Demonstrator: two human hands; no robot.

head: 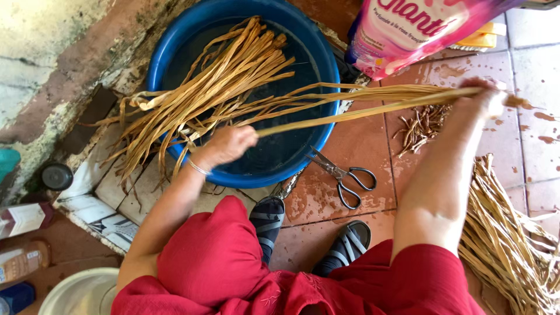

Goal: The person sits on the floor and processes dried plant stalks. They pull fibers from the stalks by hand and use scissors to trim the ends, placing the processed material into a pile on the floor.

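From the head camera, looking down, the left hand [228, 144] sits in the middle of the frame, over the near rim of the round blue plastic tub [326, 64]. Its fingers are curled shut around one long tan dried leaf strip [361, 111]. The strip runs to the right, up to the right hand [487, 96] in the upper right. That hand looks closed on the far end of the strip, but it is blurry, so this is hard to be sure of.

A bunch of the same tan strips [233, 70] lies in the tub and hangs out over its left side. A second pile of strips [507, 233] lies on the wet red floor tiles [356, 146] at the lower right. Small cut bits [423, 125] lie on the tiles under the right arm. Metal scissors with black handles [344, 175] lie on the tiles just below the tub. A pink plastic bag [420, 29] stands at the top right.
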